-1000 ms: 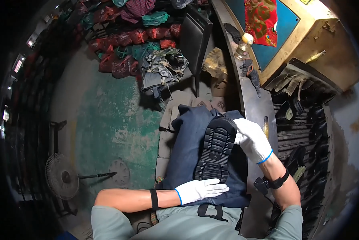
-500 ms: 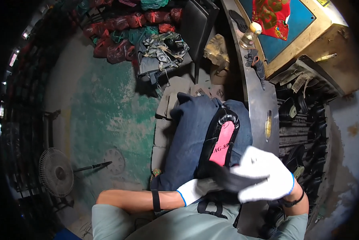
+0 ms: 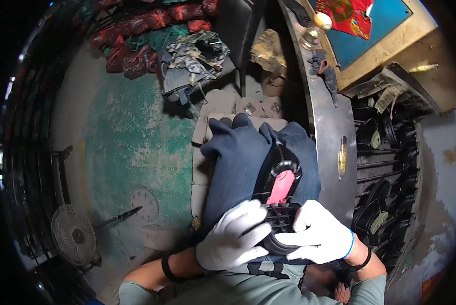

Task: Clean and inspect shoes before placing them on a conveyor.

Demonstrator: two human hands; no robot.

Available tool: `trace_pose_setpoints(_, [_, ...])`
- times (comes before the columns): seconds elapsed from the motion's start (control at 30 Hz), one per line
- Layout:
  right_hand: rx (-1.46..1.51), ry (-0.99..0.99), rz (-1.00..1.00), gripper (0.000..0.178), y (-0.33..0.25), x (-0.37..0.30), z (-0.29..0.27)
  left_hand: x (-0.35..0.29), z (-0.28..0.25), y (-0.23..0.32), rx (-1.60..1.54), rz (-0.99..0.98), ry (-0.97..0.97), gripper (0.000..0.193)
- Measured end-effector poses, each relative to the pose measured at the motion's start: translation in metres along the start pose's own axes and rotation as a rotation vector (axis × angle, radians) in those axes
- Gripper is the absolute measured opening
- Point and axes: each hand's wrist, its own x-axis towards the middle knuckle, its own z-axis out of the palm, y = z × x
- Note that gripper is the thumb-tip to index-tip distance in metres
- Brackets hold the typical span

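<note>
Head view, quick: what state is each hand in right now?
Left hand: closed on the left edge of the black sole.
Right hand: closed on the sole's right side.

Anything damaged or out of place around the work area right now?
The green floor looks damaged, its paint worn away in pale patches, and camouflage cloth lies crumpled on the chair. The black sole between the left hand and right hand shows no clear damage.
</note>
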Motion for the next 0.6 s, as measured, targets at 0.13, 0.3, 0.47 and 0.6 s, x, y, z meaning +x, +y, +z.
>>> trace_pose_setpoints(0.13, [0.291,0.178,0.008,0.064,0.015,0.005,0.009,0.025,-0.013,-0.024,-0.201,0.0,-0.198,0.056])
trace_pose_setpoints(0.3, [0.628,0.601,0.366,0.057,0.017,-0.001,0.043,0.045,-0.015,-0.017,-0.209,-0.217,-0.131,0.064])
trace_pose_setpoints(0.47, [0.495,0.72,0.729,0.063,0.019,0.019,0.04,0.071,-0.008,-0.013,-0.053,-0.422,-0.034,0.067])
trace_pose_setpoints(0.6, [0.19,0.584,0.751,0.076,0.035,0.033,0.015,0.099,-0.019,-0.026,-0.027,-0.603,-0.127,0.065])
